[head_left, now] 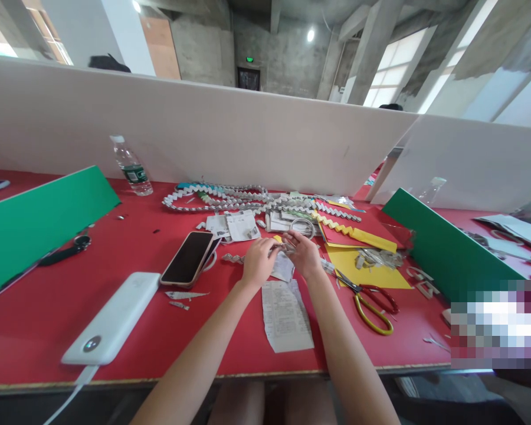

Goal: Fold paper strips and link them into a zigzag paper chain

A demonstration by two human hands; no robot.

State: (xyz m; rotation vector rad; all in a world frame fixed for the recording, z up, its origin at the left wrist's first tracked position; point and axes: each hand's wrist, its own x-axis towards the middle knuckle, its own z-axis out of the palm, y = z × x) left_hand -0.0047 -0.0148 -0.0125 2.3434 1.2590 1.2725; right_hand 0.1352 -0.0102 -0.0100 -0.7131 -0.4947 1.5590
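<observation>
My left hand (pixel 260 260) and my right hand (pixel 304 255) meet above the middle of the table, fingers pinched together. Between the fingertips is a small greyish piece of folded paper, mostly hidden. A short zigzag paper chain (pixel 233 258) emerges to the left of my left hand and seems to join what I hold. Under my hands lies a small paper piece (pixel 283 268), and nearer me a printed paper sheet (pixel 287 316). Scissors (pixel 367 298) with red and yellow handles rest right of my right forearm. Beyond my hands lies a long grey zigzag paper chain (pixel 194 203).
A phone (pixel 188 260) and white power bank (pixel 112 319) lie left. Yellow paper (pixel 371 271) and a yellow zigzag strip (pixel 354 232) are right. Green boards (pixel 48 221) flank both sides; a white partition (pixel 248 141) stands behind, with a water bottle (pixel 133 168) before it.
</observation>
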